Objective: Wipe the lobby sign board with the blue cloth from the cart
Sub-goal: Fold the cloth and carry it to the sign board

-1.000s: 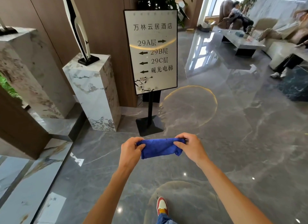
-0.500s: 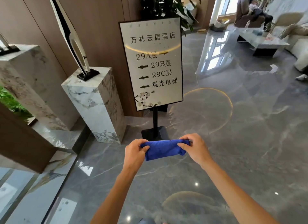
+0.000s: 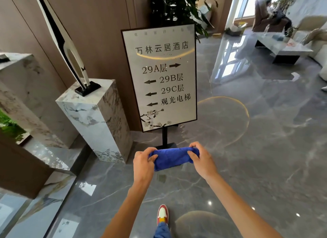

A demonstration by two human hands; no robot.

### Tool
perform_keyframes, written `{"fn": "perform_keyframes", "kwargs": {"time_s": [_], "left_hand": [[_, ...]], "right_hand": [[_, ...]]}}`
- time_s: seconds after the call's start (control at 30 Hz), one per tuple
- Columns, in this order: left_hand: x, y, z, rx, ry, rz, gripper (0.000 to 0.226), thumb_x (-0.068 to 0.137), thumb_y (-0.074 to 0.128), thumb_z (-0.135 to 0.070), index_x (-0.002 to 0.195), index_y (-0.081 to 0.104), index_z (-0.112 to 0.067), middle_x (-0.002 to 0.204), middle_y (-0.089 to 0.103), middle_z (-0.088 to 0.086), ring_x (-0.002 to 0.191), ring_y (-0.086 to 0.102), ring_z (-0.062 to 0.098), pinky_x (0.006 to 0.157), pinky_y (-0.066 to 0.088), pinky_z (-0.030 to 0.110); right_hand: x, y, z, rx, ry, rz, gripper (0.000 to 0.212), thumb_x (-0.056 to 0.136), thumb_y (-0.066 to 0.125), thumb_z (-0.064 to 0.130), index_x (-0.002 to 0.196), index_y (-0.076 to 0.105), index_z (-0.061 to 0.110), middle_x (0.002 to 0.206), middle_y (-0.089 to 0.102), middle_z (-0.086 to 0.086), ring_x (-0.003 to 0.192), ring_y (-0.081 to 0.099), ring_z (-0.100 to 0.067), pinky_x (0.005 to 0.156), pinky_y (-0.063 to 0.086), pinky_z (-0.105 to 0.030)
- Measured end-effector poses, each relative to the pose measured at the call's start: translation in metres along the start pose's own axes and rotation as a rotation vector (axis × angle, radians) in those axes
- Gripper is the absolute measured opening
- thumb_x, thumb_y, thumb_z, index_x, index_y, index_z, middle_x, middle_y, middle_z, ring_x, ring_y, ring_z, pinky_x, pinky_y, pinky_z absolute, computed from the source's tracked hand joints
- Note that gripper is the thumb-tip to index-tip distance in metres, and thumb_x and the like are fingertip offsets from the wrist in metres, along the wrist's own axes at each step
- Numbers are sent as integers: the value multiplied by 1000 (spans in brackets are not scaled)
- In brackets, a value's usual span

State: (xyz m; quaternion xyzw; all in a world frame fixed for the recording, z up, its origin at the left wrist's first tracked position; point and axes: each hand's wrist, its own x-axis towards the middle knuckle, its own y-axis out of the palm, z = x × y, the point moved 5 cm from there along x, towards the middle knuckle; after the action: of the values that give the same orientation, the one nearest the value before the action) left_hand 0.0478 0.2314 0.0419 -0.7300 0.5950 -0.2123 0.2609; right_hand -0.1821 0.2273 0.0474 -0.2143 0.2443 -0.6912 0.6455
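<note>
Two hands, one cloth, sign closing in.
Left hand (image 3: 143,164) and right hand (image 3: 200,160) pinch the cloth (image 3: 172,158) ends, fingers curled; sign (image 3: 160,78) now larger mid-frame, wiping not yet begun.

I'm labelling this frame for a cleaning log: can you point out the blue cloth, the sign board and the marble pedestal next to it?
blue cloth (image 3: 172,159): head view, middle of the folded cloth.
sign board (image 3: 164,96): head view, centre of the panel.
marble pedestal (image 3: 99,124): head view, front face.
</note>
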Motion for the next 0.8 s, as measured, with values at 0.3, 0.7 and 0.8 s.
{"fn": "perform_keyframes", "kwargs": {"time_s": [0.3, 0.7, 0.8], "left_hand": [[113, 16, -15, -181, -57, 57, 26, 103, 52, -19, 96, 57, -43, 95, 67, 1, 87, 64, 17, 79, 58, 42], [231, 25, -20, -273, -7, 163, 21, 105, 47, -15, 116, 59, -28, 111, 65, 5, 89, 62, 10, 57, 50, 10], [249, 30, -22, -294, 4, 191, 23, 105, 46, -16, 114, 57, -34, 114, 63, 2, 95, 63, 11, 60, 50, 10]], "right_hand": [[115, 6, 15, -76, 34, 11, 8, 103, 52, 25, 100, 50, 32, 89, 59, 8, 71, 54, -5, 56, 35, -13], [221, 27, 32, -49, 101, 81, 15, 106, 38, 38, 120, 39, 32, 101, 65, -3, 84, 68, -22, 78, 60, -45], [237, 30, 31, -44, 127, 96, 6, 106, 34, 42, 111, 32, 41, 91, 66, -7, 77, 69, -26, 75, 60, -53]]}}
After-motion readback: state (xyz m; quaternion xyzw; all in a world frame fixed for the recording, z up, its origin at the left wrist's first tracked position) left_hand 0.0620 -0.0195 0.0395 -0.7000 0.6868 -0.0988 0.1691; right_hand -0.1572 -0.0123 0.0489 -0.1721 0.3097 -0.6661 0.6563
